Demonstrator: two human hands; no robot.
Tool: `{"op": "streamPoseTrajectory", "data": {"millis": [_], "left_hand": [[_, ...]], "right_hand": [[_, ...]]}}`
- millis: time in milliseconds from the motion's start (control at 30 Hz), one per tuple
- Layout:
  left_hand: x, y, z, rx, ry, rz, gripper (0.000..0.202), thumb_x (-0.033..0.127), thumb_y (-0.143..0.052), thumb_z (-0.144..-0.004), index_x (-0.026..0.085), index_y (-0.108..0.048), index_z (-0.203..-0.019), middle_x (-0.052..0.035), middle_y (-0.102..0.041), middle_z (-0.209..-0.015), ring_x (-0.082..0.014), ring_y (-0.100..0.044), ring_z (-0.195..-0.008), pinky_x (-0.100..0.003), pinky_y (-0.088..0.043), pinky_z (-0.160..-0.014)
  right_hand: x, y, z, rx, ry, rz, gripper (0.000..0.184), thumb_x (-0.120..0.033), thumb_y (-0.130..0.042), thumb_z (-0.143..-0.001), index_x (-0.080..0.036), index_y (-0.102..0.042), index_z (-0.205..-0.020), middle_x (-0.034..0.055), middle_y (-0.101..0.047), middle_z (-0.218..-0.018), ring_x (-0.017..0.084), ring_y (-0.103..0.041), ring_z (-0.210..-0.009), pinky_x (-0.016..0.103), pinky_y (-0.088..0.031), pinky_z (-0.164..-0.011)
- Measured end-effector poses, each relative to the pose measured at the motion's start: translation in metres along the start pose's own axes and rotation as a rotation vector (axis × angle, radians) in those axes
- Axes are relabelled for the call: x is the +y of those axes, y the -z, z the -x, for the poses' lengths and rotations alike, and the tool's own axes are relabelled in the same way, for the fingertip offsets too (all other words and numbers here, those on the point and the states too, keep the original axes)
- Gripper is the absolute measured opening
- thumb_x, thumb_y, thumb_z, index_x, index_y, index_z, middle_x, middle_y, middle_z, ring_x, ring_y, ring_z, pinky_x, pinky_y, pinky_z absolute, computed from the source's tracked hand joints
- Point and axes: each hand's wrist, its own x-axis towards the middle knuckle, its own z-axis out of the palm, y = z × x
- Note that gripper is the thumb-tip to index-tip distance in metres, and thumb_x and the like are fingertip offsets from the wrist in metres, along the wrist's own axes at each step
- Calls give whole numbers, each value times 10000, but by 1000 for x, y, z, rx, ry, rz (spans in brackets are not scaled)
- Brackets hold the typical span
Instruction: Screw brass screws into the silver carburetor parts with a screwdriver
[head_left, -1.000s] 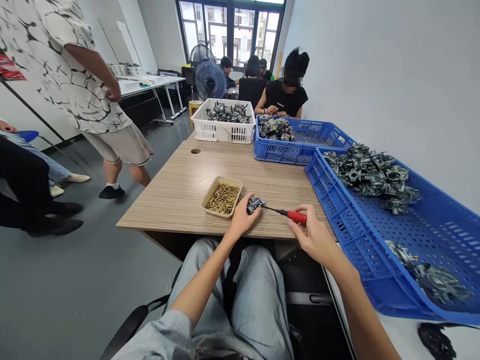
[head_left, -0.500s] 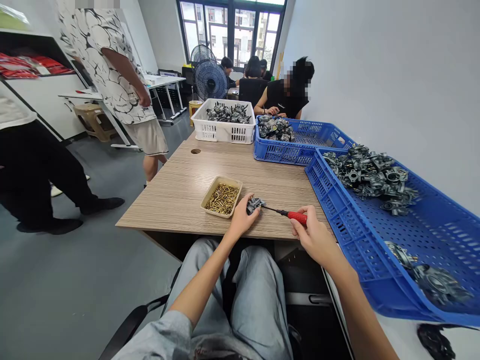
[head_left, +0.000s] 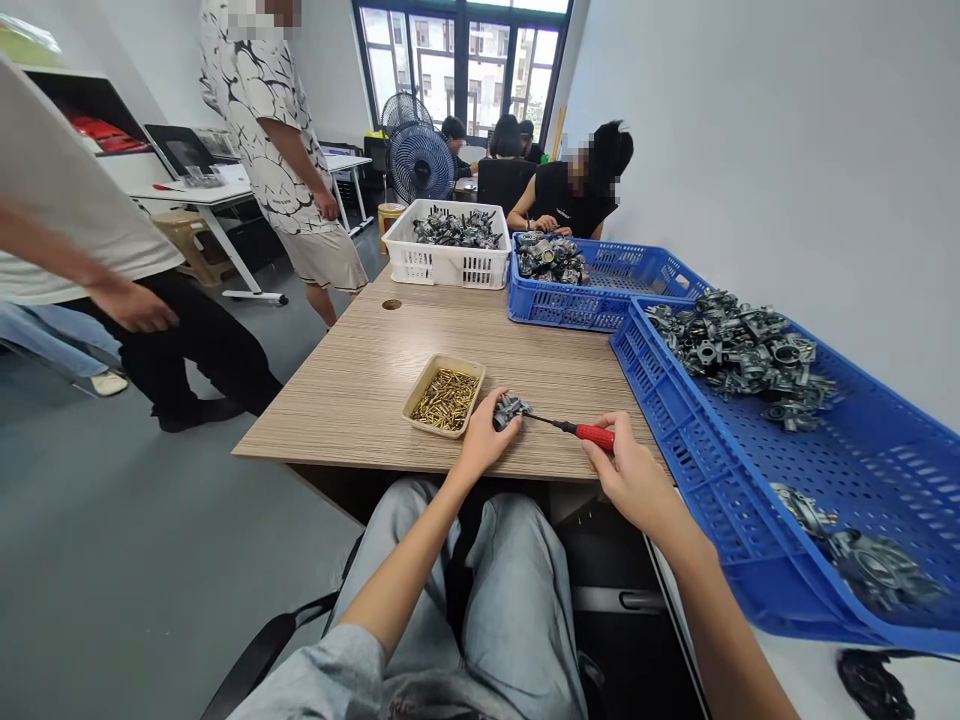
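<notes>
My left hand point(head_left: 486, 440) grips a small grey metal part point(head_left: 510, 409) and holds it down on the wooden table point(head_left: 360, 380) near its front edge. My right hand point(head_left: 626, 470) is closed round the red handle of a screwdriver point(head_left: 581, 431). The screwdriver's dark shaft points left, with its tip against the metal part. Just left of my left hand sits a tan tray of small brass screws point(head_left: 446, 394).
A big blue crate point(head_left: 787, 480) with several grey metal parts stands at my right. A second blue crate point(head_left: 600, 275) and a white basket point(head_left: 448, 242) of parts are farther back. A person sits at the table's far end. Two people stand on the left.
My hands, the part and the screwdriver have stayed in place. The person in the patterned shirt has walked farther back, and another person in a white shirt has come in at the left edge.
</notes>
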Motion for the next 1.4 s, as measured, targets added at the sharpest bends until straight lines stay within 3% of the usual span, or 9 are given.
{"op": "streamPoseTrajectory", "data": {"millis": [267,533,700,867,1400], "left_hand": [[1,0,0,7,-14,-1,557,290,-710,-921,194,-567,-1451,-137,-669,-1447,-283,-637,-1345,-467,-482,-1202],[2,1,0,1,-11,-6,550,288,-716,-921,202,-574,-1446,-129,-668,-1449,-281,-636,-1350,-468,-476,-1210],[1,1,0,2,-8,-18,534,286,-704,-935,194,-572,-1444,-139,-672,-1441,-287,-640,-1339,-473,-478,-1202],[1,1,0,7,-15,-13,524,291,-697,-942,189,-570,-1440,-139,-671,-1437,-284,-640,-1336,-471,-476,-1201],[3,2,-1,11,-8,-21,504,308,-714,-939,209,-585,-1415,-124,-690,-1402,-279,-661,-1299,-461,-496,-1180]], "right_hand": [[0,0,1,-42,40,-49,289,-409,-513,-1026,-277,-408,-1260,21,-712,-893,258,-706,-741,321,-447,-692],[0,1,0,5,-15,72,253,-442,-442,-1073,-255,-470,-1241,105,-747,-1052,309,-738,-895,324,-419,-707],[-3,1,1,-4,-54,102,262,-470,-437,-1073,-257,-467,-1223,93,-748,-1003,306,-731,-844,318,-400,-690],[-2,0,1,-38,5,-11,250,-438,-463,-1059,-274,-429,-1244,52,-739,-963,269,-704,-755,316,-427,-692],[-2,0,1,-15,-15,1,228,-417,-442,-1058,-262,-455,-1224,58,-728,-908,275,-694,-732,328,-427,-701]]}}
